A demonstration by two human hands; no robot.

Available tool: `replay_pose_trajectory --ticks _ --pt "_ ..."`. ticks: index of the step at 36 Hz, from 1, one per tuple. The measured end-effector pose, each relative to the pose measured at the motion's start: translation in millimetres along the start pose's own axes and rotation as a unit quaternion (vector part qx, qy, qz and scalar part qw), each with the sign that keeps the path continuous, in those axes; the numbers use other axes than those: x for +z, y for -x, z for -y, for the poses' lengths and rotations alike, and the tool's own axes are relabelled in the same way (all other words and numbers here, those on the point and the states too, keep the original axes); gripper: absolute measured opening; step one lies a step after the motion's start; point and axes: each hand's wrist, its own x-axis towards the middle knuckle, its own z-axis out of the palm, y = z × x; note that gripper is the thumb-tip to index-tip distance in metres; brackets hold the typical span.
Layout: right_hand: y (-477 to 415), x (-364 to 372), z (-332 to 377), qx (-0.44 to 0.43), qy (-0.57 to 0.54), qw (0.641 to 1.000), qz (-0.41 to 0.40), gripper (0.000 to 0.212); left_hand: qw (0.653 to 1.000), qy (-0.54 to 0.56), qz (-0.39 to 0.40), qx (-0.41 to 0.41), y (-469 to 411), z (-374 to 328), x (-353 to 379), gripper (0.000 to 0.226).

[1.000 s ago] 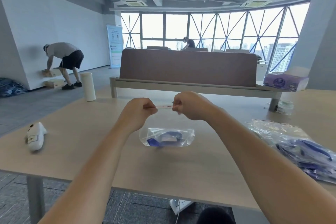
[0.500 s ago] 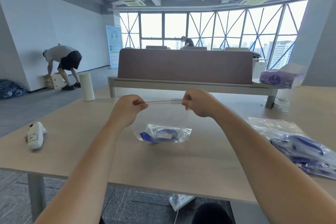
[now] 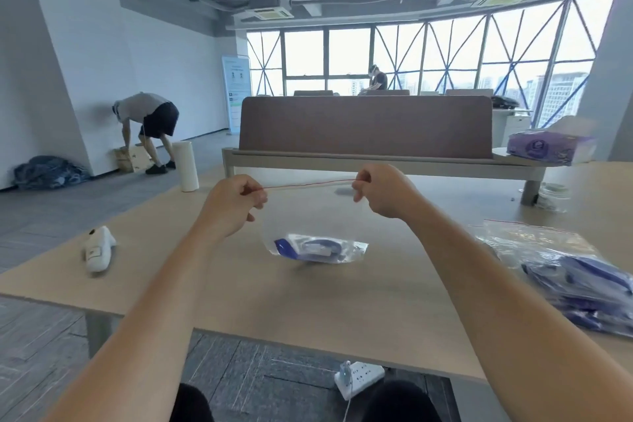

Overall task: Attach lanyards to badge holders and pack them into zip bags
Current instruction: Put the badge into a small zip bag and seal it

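A clear zip bag (image 3: 308, 216) with a red seal line hangs above the wooden table (image 3: 342, 301), its bottom resting on the top. Inside its lower part lies a blue lanyard with a badge holder (image 3: 315, 247). My left hand (image 3: 233, 205) pinches the left end of the seal strip. My right hand (image 3: 383, 190) pinches the right end, so the strip is stretched level between them.
A pile of packed zip bags (image 3: 568, 274) lies at the right edge. A white handheld device (image 3: 97, 248) sits at the left, a white roll (image 3: 185, 166) behind it, a purple tissue pack (image 3: 548, 147) on the far bench. A power strip (image 3: 359, 378) lies on the floor.
My hands have slid apart along the red seal strip, from nearly touching to the bag's two ends. The bag has lifted slightly and stretched wider.
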Motion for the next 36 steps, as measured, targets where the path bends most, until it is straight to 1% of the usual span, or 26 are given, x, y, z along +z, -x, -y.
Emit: replay_pose_trajectory --ticks 6,7,9,11,13,17,19,22,25,31,36 --pt "-14.1 12.5 7.8 0.002 -0.087 0.996 -0.008 0.004 0.989 0.142 -0.027 -0.039 -11.3 0.3 2.8 0.009" --pt "-17.5 14.5 9.2 0.013 -0.127 0.992 -0.017 0.003 0.986 0.16 -0.03 -0.041 -14.8 1.0 3.5 0.009" --pt "-25.7 19.4 12.1 0.039 -0.216 0.975 -0.026 0.008 0.981 0.187 -0.033 -0.044 -22.9 4.2 5.0 0.01" --pt "-36.9 23.6 14.7 0.049 -0.256 0.965 -0.028 0.011 0.975 0.214 -0.034 -0.043 -33.9 8.4 7.2 0.009" --pt "-51.2 28.2 14.5 0.055 -0.266 0.962 -0.041 0.011 0.972 0.23 -0.036 -0.037 -47.0 13.1 10.6 0.009" --pt "-83.3 41.6 12.4 0.057 -0.245 0.964 -0.088 0.012 0.972 0.229 -0.04 -0.027 -78.0 20.9 20.8 0.012" --pt "-100.3 49.3 10.8 0.056 -0.245 0.963 -0.099 0.014 0.97 0.239 -0.041 -0.022 -97.5 24.7 28.2 0.014" --pt "-130.4 62.0 3.2 0.049 -0.218 0.968 -0.112 0.017 0.965 0.259 -0.037 -0.023 -134.2 32.8 41.9 0.012" --pt "-166.9 75.1 -8.8 0.041 -0.199 0.97 -0.135 0.02 0.969 0.245 -0.025 -0.016 -176.2 41.5 54.4 0.011" --pt "-230.9 93.6 -21.9 0.057 -0.251 0.956 -0.141 0.015 0.973 0.229 -0.014 -0.023 -246.8 63.4 65.0 0.012" --pt "-263.2 97.0 -15.2 0.11 -0.264 0.952 -0.112 0.012 0.967 0.242 -0.012 -0.082 -277.3 68.3 69.4 0.015"
